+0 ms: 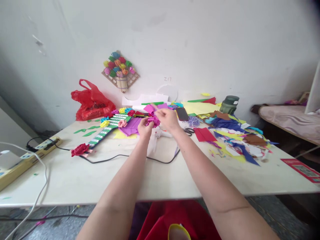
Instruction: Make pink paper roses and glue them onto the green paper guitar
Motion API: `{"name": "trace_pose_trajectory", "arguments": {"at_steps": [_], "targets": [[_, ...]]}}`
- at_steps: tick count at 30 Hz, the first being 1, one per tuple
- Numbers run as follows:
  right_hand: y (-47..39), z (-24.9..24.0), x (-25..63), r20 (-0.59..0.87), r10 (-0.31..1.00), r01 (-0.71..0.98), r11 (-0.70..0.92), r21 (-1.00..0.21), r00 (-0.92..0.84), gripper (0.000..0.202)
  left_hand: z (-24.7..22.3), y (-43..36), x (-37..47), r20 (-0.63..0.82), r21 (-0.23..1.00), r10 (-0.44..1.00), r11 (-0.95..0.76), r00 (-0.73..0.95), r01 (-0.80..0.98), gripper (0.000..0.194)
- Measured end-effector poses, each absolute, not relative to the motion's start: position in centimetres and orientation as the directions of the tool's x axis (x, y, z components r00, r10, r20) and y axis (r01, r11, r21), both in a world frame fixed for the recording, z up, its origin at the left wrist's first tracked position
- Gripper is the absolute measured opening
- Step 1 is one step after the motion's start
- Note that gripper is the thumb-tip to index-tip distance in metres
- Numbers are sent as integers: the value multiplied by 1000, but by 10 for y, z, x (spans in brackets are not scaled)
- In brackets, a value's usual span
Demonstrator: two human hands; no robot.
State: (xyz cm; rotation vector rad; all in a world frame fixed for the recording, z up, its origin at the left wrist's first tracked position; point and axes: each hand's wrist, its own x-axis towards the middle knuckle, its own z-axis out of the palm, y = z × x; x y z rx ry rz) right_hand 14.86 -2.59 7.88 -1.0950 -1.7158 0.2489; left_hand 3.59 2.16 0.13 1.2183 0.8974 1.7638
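My left hand [145, 128] pinches a small magenta paper flower [154, 120] above the middle of the table. Close beside the flower is my right hand [169, 120], its fingers smeared by motion, so its grip cannot be made out. Below the hands lies a white glue gun [162, 134], partly hidden by them. Purple crepe paper [130, 127] rests to the left, and a magenta sheet [149, 108] lies behind. A green-and-white striped panel [108, 129] edged with paper roses, including a red rose [80, 150], leans away to the left.
Black-handled scissors [189, 132], a phone [182, 114] and lilac yarn [193, 121] lie right of my hands. Paper scraps [232, 133] and a green bottle [229, 104] are farther right. A black cord [120, 155] crosses the table. Left are a red bag [93, 103] and power strip [41, 151].
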Motion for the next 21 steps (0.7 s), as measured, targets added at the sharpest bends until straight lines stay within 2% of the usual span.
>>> {"name": "trace_pose_trajectory", "arguments": {"at_steps": [2,5,9,13,21], "targets": [[4,63,180,593,790,616,392,-684,156,18,1,22,41,369,846,863,-466,-345,-260,28],[20,36,200,505,836,553,322,-769,215,15,-1,21,49,316,815,851,-469,-419,-339,31],[17,14,200,412,900,457,310,-834,140,23,-4,19,55,222,807,880,-408,-419,-428,35],[13,12,198,301,952,377,257,-890,62,29,-4,16,57,121,783,908,-336,-402,-523,40],[4,16,187,275,961,230,258,-938,44,30,1,3,64,95,779,939,-277,-330,-563,42]]}}
